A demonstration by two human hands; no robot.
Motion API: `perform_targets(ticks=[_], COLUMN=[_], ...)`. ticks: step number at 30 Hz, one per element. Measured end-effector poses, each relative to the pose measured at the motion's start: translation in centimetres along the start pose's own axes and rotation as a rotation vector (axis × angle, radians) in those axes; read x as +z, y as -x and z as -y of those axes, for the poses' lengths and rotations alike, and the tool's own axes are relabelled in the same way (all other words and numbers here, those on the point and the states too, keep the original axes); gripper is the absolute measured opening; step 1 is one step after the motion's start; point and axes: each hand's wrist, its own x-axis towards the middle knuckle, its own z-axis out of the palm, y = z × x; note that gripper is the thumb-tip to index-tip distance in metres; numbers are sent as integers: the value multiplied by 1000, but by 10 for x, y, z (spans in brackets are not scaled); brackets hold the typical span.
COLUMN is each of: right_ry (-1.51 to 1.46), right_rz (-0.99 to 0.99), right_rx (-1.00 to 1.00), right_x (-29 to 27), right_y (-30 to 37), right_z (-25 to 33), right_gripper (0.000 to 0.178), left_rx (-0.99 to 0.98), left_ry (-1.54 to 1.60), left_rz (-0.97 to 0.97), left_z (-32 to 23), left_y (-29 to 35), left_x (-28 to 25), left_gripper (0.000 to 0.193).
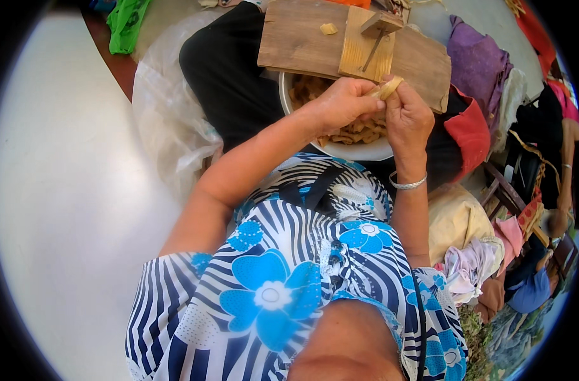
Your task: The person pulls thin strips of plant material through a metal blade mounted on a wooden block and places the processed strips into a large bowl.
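A pale yellow flat strip (388,87) is pinched between my two hands just above a white basin. My left hand (345,105) has its thumb and fingers closed on the strip's left end. My right hand (409,117), with a silver bangle at the wrist, closes its fingers on the other side of it. Beneath them the basin (373,152) holds many brown, flat folded pieces (356,133). Across the basin's far side lies a wooden board (302,41) with a lighter wooden plate (359,51), a raised wooden block (382,24) and a thin metal rod or blade (373,52).
One small yellow piece (328,29) sits on the board. Clear plastic sheeting (169,108) and a green bag (126,25) are at left. Purple cloth (477,60), red cloth (470,130) and piled fabrics (470,267) lie at right, with another person's arm (567,165) beyond.
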Motion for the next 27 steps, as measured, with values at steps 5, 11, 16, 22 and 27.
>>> perform_targets(ticks=[5,11,16,22,27], right_ry=[-5,-1036,-1483,-941,-660], right_rz=[105,460,413,231,-32], right_rx=[27,764,933,478,260], right_x=[4,15,9,16,10], right_y=[12,34,31,26,25], right_z=[-29,-38,-9,-15,-13], right_gripper=[15,20,24,14,11], left_rx=[487,800,948,531,380], left_ry=[-888,-1042,-824,-793,-695], left_rz=[-336,-425,-408,-352,-405], left_z=[17,26,34,7,3], left_y=[2,8,10,14,0], left_x=[-5,-1,5,14,11], left_gripper=[12,18,25,23,15])
